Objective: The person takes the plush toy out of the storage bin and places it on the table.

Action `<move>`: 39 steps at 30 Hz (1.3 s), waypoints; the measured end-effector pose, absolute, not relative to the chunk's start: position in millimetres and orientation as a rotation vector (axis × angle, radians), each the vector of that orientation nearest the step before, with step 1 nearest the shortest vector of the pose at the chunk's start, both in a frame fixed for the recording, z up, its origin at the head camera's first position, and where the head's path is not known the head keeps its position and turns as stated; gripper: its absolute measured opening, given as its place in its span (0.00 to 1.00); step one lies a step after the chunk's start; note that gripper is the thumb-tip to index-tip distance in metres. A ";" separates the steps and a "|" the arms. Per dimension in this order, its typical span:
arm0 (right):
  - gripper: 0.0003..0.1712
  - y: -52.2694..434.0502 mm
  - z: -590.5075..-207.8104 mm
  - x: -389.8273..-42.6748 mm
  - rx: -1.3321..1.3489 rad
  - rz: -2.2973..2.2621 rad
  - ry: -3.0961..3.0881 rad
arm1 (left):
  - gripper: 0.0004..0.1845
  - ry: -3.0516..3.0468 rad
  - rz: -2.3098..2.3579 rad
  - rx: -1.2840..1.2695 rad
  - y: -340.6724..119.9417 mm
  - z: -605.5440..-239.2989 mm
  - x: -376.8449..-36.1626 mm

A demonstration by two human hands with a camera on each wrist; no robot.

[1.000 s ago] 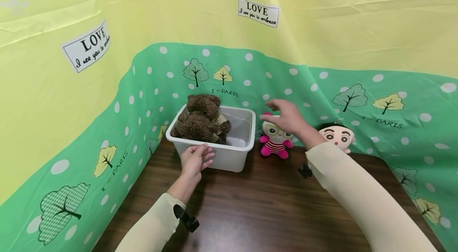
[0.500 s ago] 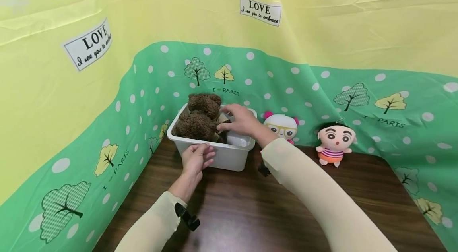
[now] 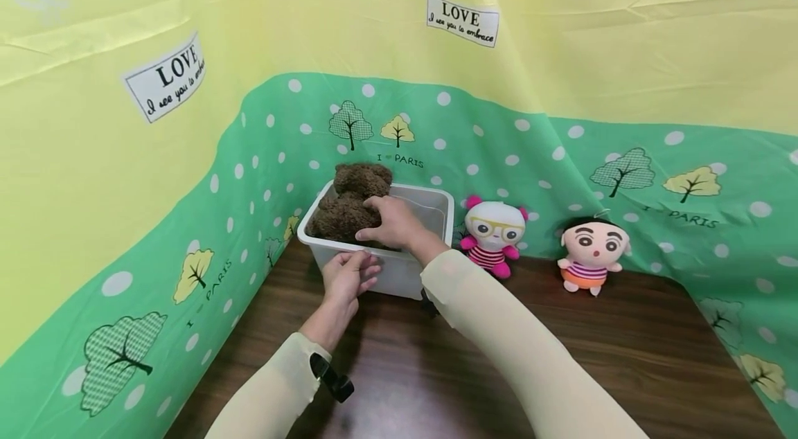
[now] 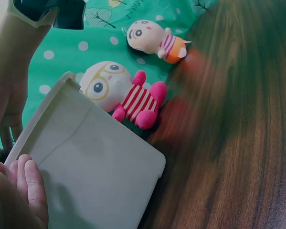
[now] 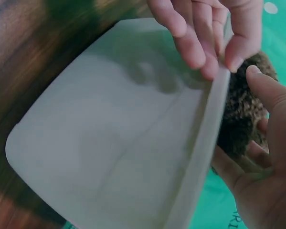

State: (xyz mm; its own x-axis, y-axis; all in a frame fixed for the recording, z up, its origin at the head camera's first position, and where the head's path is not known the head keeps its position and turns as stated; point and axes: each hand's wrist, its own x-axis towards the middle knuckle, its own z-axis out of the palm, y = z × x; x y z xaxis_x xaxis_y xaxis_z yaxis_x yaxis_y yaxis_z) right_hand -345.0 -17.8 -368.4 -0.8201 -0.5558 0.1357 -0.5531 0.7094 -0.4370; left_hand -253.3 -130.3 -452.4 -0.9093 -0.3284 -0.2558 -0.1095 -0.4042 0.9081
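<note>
A brown teddy bear (image 3: pixel 346 217) sits inside a light grey plastic bin (image 3: pixel 399 278), its head and back rising above the rim. My left hand (image 3: pixel 341 278) pinches the bin's front rim, fingers along the outer wall and thumb at the lip. Reaching over the rim, my right hand (image 3: pixel 397 221) grips the bear's body from the right. In the right wrist view its thumb lies on the bear's fur (image 5: pixel 240 107) and other fingers curl behind; the bin wall hides part of the bear.
Right of the bin, a pink and white panda doll (image 3: pixel 492 235) with yellow glasses leans at the curtain. Farther right sits a black-haired boy doll (image 3: pixel 592 255). The brown wooden table (image 3: pixel 499 370) meets a green and yellow curtain (image 3: pixel 436 113) at the back and left.
My right hand has moved left, from above the panda doll to over the bin and onto the teddy bear. The left hand stays on the bin's rim.
</note>
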 end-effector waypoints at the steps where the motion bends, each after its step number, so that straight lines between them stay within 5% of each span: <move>1: 0.42 -18.8 -370.1 -345.4 -0.940 -0.740 2.895 | 0.13 -1.628 -2.453 0.605 -129.8 -452.7 -253.3; 10: 0.46 -26.0 -374.0 -348.2 -0.905 -0.644 2.943 | 0.13 -1.603 -2.462 0.588 -127.4 -451.3 -253.6; 19: 0.32 -28.1 -375.2 -346.2 -0.838 -0.614 3.033 | 0.11 -1.564 -2.469 0.596 -122.8 -451.4 -252.8; 39: 0.22 -20.5 -351.0 -347.4 -0.915 -1.170 2.934 | 0.12 -1.576 -2.442 0.618 -124.6 -454.1 -255.6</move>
State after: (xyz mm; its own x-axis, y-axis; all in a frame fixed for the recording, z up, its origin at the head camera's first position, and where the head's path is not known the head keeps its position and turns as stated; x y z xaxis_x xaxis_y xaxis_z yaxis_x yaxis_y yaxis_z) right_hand -347.4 -20.5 -351.0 -0.8354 -0.4417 0.3271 -0.5456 0.5942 -0.5910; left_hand -255.6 -124.6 -454.1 -0.8995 -0.3586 -0.2495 -0.0798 -0.4267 0.9009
